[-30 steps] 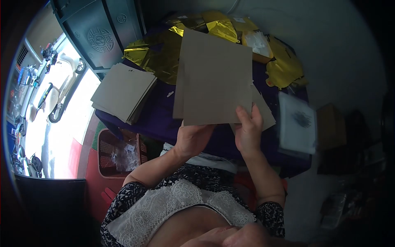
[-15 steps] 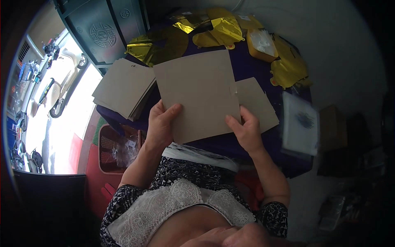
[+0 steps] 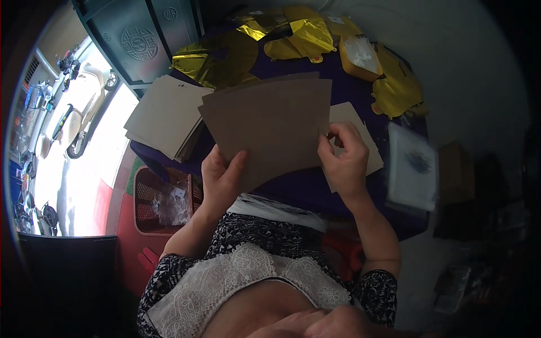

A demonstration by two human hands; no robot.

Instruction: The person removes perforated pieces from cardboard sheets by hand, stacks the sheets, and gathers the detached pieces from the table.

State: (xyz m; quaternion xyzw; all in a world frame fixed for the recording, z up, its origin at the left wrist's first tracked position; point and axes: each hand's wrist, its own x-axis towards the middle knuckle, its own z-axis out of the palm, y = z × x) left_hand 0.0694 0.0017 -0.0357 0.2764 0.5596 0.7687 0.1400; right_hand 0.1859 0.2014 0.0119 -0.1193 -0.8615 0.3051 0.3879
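Over the table I hold greyish-brown cardboard sheets [image 3: 265, 124], at least two, one showing a little past the other along the top and left. My left hand [image 3: 222, 176] grips their lower left corner, thumb on the front face and fingers hidden behind. At the right edge, my right hand [image 3: 345, 158] is closed in a pinch, its thumb and forefinger together at the sheet's side. Behind that hand more cardboard [image 3: 372, 160] lies on the table. To the left rests a stack of cardboard sheets [image 3: 163, 115].
Shiny gold foil pieces [image 3: 298, 42] lie along the back of the purple-covered table [image 3: 346, 90]. A yellow box [image 3: 360, 59] holds something white. Clear plastic sleeves [image 3: 412, 169] lie at the right edge. Below left is a basket [image 3: 152, 197] with plastic bags.
The cardboard has tilted and darkened, and a second sheet's edge now shows behind it. My right hand has moved up and right along its edge, fingers curling into a pinch.
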